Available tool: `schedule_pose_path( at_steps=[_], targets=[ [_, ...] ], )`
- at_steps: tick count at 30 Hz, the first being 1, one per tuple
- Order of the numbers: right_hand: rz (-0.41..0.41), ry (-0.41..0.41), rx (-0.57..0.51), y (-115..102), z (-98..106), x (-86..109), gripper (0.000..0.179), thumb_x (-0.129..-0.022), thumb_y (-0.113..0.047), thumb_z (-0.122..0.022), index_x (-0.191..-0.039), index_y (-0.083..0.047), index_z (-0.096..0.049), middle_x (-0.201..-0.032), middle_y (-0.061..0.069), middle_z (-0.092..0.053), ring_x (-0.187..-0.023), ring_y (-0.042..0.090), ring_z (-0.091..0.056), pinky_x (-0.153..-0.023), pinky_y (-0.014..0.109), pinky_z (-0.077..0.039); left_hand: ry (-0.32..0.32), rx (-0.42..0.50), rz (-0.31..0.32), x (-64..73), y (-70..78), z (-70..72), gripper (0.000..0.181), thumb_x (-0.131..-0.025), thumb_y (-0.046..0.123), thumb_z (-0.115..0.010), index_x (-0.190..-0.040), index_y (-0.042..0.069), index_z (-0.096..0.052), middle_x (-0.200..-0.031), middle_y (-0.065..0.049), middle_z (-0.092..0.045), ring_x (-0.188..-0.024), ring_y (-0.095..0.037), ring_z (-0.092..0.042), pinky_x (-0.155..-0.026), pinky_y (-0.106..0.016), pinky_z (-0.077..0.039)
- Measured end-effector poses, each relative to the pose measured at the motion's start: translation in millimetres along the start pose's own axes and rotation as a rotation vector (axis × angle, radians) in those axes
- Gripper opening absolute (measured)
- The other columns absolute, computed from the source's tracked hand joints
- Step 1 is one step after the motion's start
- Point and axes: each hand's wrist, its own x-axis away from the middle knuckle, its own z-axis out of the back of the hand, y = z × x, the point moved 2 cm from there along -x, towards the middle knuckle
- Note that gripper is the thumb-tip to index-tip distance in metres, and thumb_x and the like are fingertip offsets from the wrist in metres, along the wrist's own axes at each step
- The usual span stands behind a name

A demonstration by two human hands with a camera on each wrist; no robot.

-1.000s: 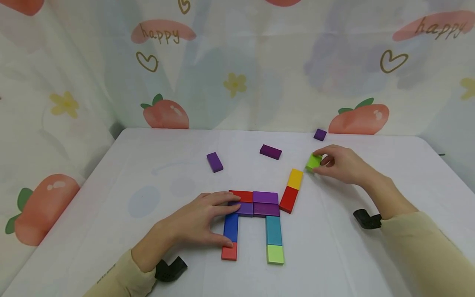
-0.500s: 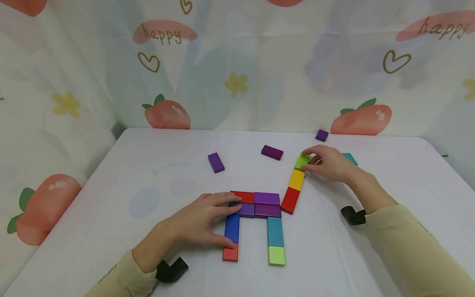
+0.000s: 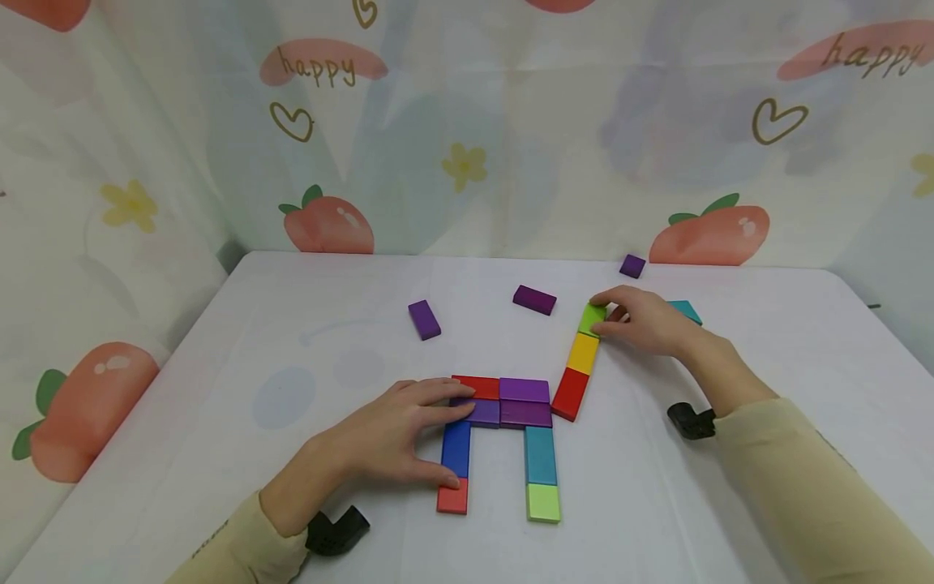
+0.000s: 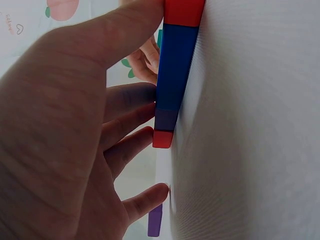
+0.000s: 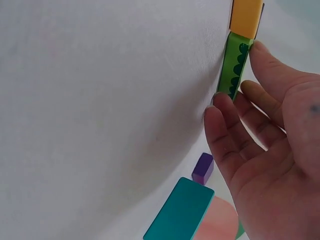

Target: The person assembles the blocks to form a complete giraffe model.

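My right hand (image 3: 642, 319) pinches a bright green block (image 3: 592, 319) between thumb and fingers, its near end against a yellow block (image 3: 583, 354). Below the yellow one a red block (image 3: 571, 394) completes a slanted column, leaning toward a flat block figure. The figure has a red block (image 3: 481, 388) and purple blocks (image 3: 524, 391) across its top. Its left leg is a blue block (image 3: 456, 448) over a small red one; the right leg is a teal block (image 3: 541, 456) over a light green one. My left hand (image 3: 379, 434) rests along the figure's left side, fingers extended, thumb on the small red block.
Loose purple blocks lie behind the figure: one at left (image 3: 425, 319), a dark purple block (image 3: 535, 300) mid-table and a small purple block (image 3: 632, 266) near the back edge. Another teal block (image 3: 686, 311) is partly covered by the right hand. A patterned curtain (image 3: 540, 162) hangs behind.
My right hand has moved left with the green block, bringing it against the yellow block's far end. The loose teal block has come into view behind that hand. My left hand stays put.
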Motion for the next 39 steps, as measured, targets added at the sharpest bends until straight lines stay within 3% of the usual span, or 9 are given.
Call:
schedule_pose_path(
  at_steps=[13, 22, 39],
  targets=[
    [0.020, 0.037, -0.010, -5, 4, 0.1, 0.049, -0.098, -0.017, -0.068, -0.140, 0.002, -0.054, -0.133, 0.022, -0.057, -0.108, 0.035, -0.057, -0.090, 0.048, -0.053, 0.001, 0.009, 0.005, 1.7, -0.8, -0.6, 0.083, -0.082, 0.063, -0.074, -0.149, 0.019, -0.052, -0.158, 0.007, -0.038, -0.148, -0.015, -0.027, -0.117, -0.044, -0.029],
    [0.053, 0.071, 0.012, -20, 6, -17.4, 0.046, -0.099, -0.018, -0.066, -0.140, 0.000, -0.055, -0.137, 0.022, -0.055, -0.120, 0.041, -0.052, -0.101, 0.057, -0.045, 0.000, 0.007, 0.007, 2.3, -1.1, -0.2, 0.084, -0.082, 0.063, -0.075, -0.149, 0.019, -0.052, -0.158, 0.006, -0.037, -0.147, -0.014, -0.027, -0.117, -0.044, -0.029],
    [0.073, -0.025, 0.000, -46, -11, -53.6, 0.040, -0.097, -0.011, -0.068, -0.135, 0.000, -0.061, -0.127, 0.020, -0.062, -0.117, 0.037, -0.055, -0.102, 0.052, -0.046, 0.003, 0.016, -0.007, 0.8, -1.3, 0.2, 0.085, -0.082, 0.064, -0.074, -0.150, 0.019, -0.052, -0.159, 0.007, -0.036, -0.147, -0.012, -0.027, -0.117, -0.043, -0.028]
  ],
)
